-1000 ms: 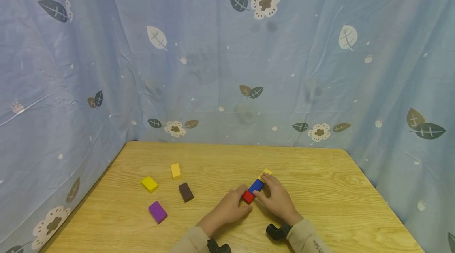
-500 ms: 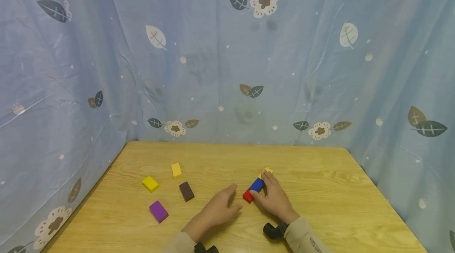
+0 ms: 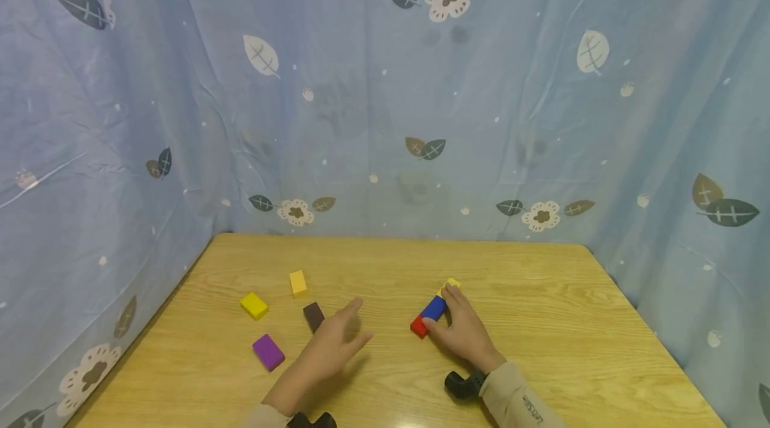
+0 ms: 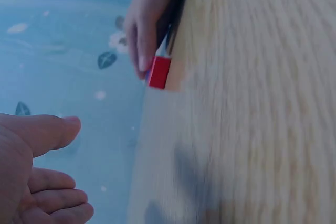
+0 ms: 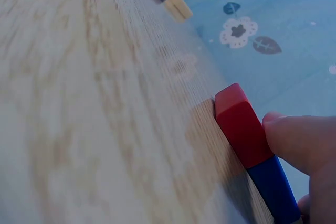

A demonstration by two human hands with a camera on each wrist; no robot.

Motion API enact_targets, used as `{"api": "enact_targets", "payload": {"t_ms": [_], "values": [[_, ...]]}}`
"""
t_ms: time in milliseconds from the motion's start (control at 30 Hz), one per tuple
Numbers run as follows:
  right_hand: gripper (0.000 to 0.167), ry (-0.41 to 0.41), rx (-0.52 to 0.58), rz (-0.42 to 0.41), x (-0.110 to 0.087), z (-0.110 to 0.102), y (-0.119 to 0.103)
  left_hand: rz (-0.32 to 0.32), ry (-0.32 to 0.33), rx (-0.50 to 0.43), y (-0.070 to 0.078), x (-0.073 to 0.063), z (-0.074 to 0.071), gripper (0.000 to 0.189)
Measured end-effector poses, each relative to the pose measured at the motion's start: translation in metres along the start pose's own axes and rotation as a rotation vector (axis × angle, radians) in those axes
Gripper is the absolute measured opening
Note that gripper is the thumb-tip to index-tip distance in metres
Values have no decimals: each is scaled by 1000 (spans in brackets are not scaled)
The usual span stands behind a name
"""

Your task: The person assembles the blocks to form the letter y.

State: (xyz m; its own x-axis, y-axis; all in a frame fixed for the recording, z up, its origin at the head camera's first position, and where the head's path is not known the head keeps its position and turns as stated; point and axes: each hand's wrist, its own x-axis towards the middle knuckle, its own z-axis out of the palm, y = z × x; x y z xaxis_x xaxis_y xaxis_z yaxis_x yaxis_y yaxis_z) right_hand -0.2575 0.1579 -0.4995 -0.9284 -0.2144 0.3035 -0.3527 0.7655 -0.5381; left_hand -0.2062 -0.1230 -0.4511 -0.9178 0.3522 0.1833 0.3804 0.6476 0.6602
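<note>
A red block [image 3: 418, 327], a blue block [image 3: 434, 308] and a yellow block [image 3: 454, 282] lie end to end in a slanting row. My right hand [image 3: 466, 334] holds this row, its thumb against the red block's side near the blue joint and its fingers over the yellow end. In the right wrist view the thumb [image 5: 296, 137] touches the red block beside the blue one. My left hand [image 3: 327, 348] is held over the table with fingers spread and nothing in them. It partly covers a dark brown block [image 3: 311, 315].
Left of the left hand lie a purple block [image 3: 268, 352], a bright yellow block [image 3: 254, 305] and an orange-yellow block [image 3: 297, 283]. The wooden table [image 3: 541, 294] is bordered by a blue patterned curtain [image 3: 361, 80] at the back and sides.
My left hand has left the red end of the row and moved left to the dark brown block. The right hand stays on the row, its thumb shifted slightly toward the red end.
</note>
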Motion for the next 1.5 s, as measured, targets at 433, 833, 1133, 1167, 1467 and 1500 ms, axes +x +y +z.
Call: {"api": "enact_targets", "payload": {"t_ms": [433, 833, 1133, 1167, 1467, 1500], "values": [[81, -2, 25, 1, -1, -1, -3, -111, 139, -34, -31, -3, -20, 70], [81, -6, 31, 1, -2, 0, 1, -215, 148, -69, -61, -9, -47, 83], [81, 17, 35, -19, -1, -1, 0, -260, 96, -56, -77, -10, -53, 87], [81, 18, 35, -20, -1, -1, 0, -264, 92, -58, -78, -10, -52, 88], [81, 6, 38, -7, -2, -1, -1, -284, 63, -51, -79, -11, -50, 91], [81, 2, 39, -4, -2, -1, -1, -289, 61, -52, -78, -11, -50, 91]]}}
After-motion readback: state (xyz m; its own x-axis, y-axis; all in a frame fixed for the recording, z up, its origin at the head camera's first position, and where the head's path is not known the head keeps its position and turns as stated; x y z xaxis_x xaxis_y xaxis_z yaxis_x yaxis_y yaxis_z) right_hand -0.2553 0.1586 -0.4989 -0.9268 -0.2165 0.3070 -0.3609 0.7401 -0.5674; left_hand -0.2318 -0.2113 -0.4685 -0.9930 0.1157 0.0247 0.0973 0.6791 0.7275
